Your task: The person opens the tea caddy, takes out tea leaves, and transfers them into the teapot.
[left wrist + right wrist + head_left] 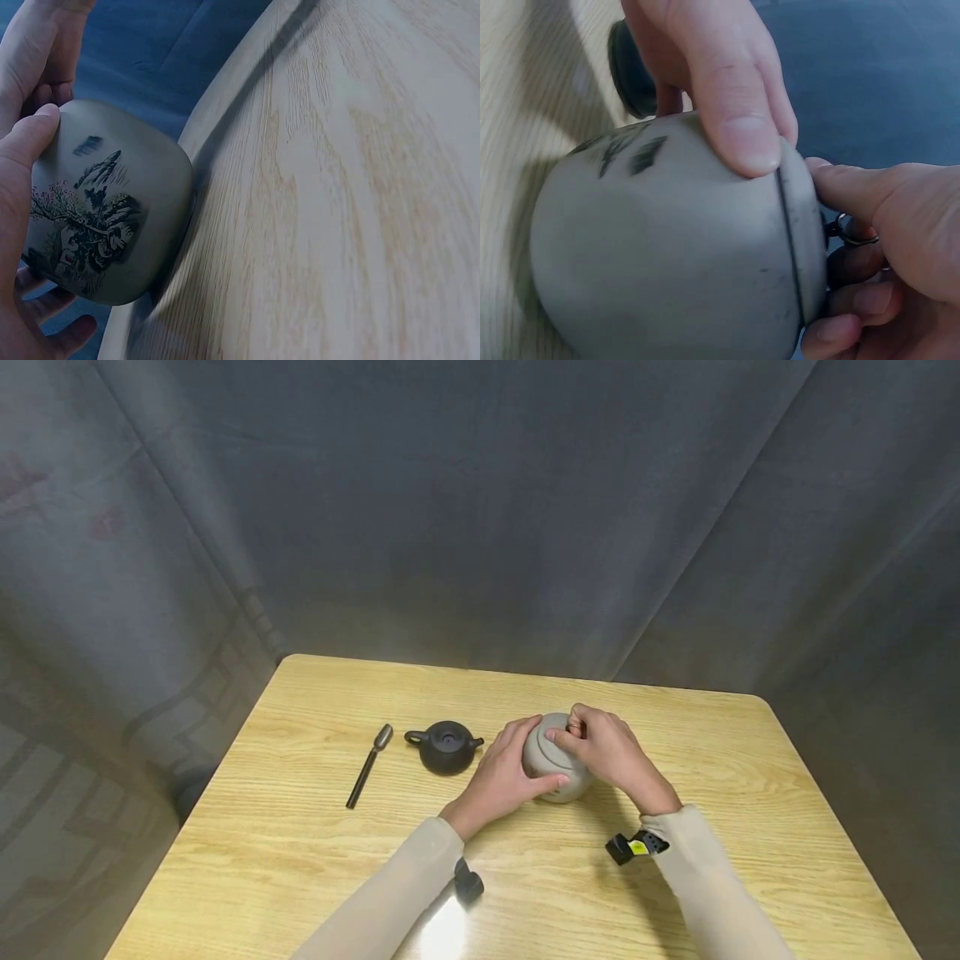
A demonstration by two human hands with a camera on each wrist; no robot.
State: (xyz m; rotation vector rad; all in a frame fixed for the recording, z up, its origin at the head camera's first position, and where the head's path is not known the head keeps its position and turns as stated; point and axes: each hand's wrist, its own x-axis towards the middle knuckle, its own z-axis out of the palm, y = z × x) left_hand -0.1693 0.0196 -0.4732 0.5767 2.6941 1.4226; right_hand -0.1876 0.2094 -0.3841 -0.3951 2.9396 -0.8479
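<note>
A rounded grey ceramic jar (553,762) stands on the table, with a painted mountain-and-blossom scene on its side in the left wrist view. My left hand (504,775) grips the jar's body from the left, its thumb across the near side. Over the top, my right hand (609,750) holds the small metal ring (859,232) on the lid (807,240), fingers curled round it and thumb against the lid's edge. The lid sits on the jar, a dark seam showing between them in the right wrist view.
Left of the jar sits a dark teapot (447,753), spout towards my left hand. Farther left lies a small scoop (363,777) with a dark handle. The wooden table (720,827) ends at a grey curtain (450,527) behind.
</note>
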